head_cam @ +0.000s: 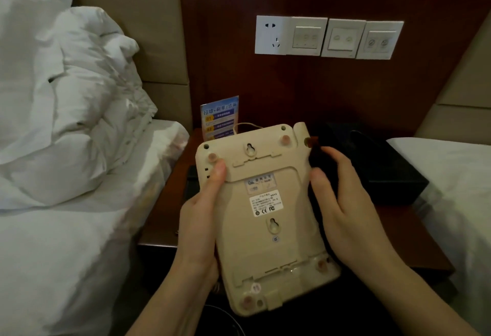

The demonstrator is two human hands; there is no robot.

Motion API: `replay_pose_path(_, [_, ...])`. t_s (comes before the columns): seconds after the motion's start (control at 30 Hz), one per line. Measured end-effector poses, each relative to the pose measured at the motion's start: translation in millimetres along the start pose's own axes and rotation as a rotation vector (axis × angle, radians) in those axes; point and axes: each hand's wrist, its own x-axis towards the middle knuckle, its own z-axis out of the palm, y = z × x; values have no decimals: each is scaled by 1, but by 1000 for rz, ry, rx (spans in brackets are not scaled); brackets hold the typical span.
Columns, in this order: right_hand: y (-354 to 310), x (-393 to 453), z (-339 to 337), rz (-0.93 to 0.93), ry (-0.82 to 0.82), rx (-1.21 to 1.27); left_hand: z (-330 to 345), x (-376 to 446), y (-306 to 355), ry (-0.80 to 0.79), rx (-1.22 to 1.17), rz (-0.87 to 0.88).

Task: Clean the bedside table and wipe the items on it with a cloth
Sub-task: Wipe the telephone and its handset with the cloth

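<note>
- Both hands are on the cream-coloured hard plastic desk telephone (261, 216), which is turned underside up and held in the air just in front of the dark reddish wooden bedside table (164, 218).
- Left hand (198, 226) wraps the phone's left edge, thumb pressed flat on the base near a round rubber foot; the fingers are hidden behind it.
- Right hand (345, 210) is closed along the phone's right edge, thumb on the rim, and a dark cloth (322, 165) appears bunched between that palm and the phone, though it is hard to make out in the shadow.
- Handling call: this shell looks stiff and fairly light, smooth enough to slip, so the long side edges are the sensible place to hold it, as both hands do now.
- Watch the thin pale cord (245, 125) looping out beyond the phone's far end; a tug there could strain it.
- Whether the handset is clamped underneath cannot be told; if it is loose it could drop.
- Beyond the phone, a blue printed standing card (219, 116) rests on the table, and right of the phone sits a black box-shaped item (382, 171).
- Left of the phone, a dark flat object (191, 176) peeks out, too shadowed to name.
- My read: the phone's underside is the surface being wiped, with the table's other items still to do.
</note>
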Motion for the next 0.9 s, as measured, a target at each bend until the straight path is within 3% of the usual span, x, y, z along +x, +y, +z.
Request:
replay_pose_path(0.07, [0, 1, 1, 2, -21, 5, -1, 1, 0, 14, -24, 11])
replay_pose_path(0.2, [2, -15, 0, -49, -225, -122, -10, 6, 6, 51, -73, 28])
replay_pose_path(0.3, [4, -18, -11, -38, -290, -15, -16, 7, 9, 20, -84, -8])
replay_pose_path(0.4, [0, -15, -15, 10, -187, 169, -12, 5, 5, -12, -54, -33])
replay_pose_path(0.57, [-1, -3, -8, 8, -9, 206, -4, 3, 3, -46, -20, -19])
replay_pose_path(0.63, [-2, -5, -10, 45, -103, 272, -5, 5, 4, -45, -42, -10])
replay_pose_path(0.8, [2, -14, -31, 55, -516, 271, -12, 8, 12, -21, -126, -11])
replay_pose_path(0.9, [7, -12, -26, 2, -523, 231, -14, 7, 12, -27, -105, -19])
